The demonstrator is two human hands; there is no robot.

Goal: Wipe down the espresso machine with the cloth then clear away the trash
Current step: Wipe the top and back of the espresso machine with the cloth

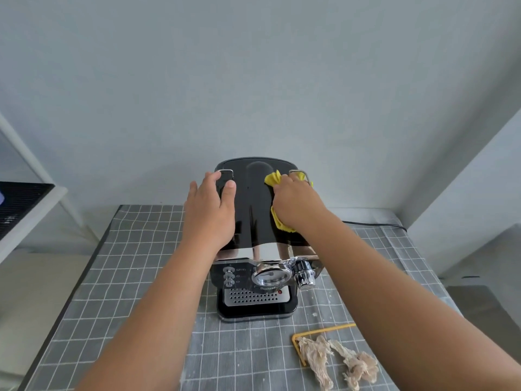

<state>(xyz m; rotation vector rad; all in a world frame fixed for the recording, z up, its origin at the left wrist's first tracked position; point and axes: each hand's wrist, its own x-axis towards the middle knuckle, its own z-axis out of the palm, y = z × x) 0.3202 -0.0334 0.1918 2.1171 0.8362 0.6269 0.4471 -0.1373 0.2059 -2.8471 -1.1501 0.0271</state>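
**Wiping in hand, trash untouched**

Grey checked cloth covers the table (141,277), which stands against a plain pale wall. At the middle of it sits the machine (253,238), its front panel and drip tray turned toward the person.

On the machine's black top, the left hand (210,211) lies flat and open on the left side, holding nothing and apparently steadying the body. The right hand (296,203) presses on the top's right side, fingers curled down over the yellow cloth (275,179), which shows beyond and beneath the palm.

Judging by this, the wipe is at the top only; whether the front and sides are done cannot be told. In front of the machine and to its right lie crumpled tissues (338,362), partly within a yellow frame (324,331). Small crumbs lie nearby. Clearing the trash looks not yet begun.
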